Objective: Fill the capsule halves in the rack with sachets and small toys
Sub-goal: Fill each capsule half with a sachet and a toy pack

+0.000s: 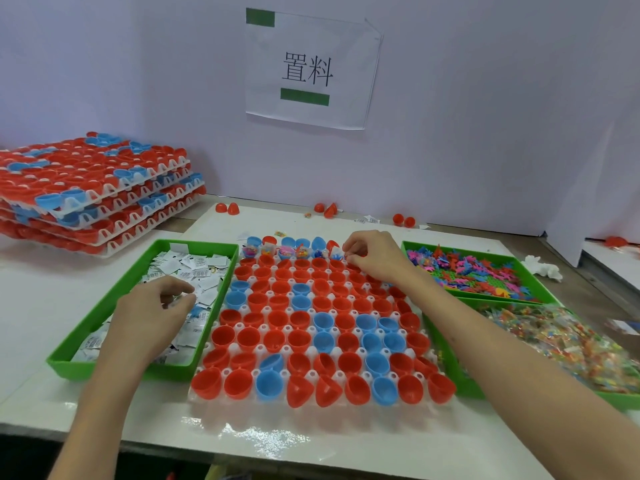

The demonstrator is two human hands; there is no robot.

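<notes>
The rack (318, 403) is set in the middle of the bench (311, 438), and its cells are filled with red and blue capsule halves (277, 320) lying mouth up. Only the far row (285, 251) is seen to hold colourful contents; the other rows are seen bare inside.

The left hand (152, 313) is held over a green tray (104, 306) just left of the rack, in which white sachets (197, 265) are heaped. Its fingers (180, 289) are curled, with thumb and forefinger drawn close. Whether a sachet is pinched cannot be told.

The right hand (374, 254) is held at the right end of the rack's far row, with its fingers (353, 245) curled and the tips brought together. What is held between them, if anything, cannot be told.

To the right, a second green tray (408, 245) is filled with small toys (467, 268) in pink, blue and orange. Nearer, a third tray (450, 368) is heaped with clear packets (571, 341) of coloured bits.

A stack of racks (93, 188) is seen at the far left. Loose red halves (227, 208) are scattered along the back of the bench, and a paper sign (308, 69) is fixed to the wall (485, 116).
</notes>
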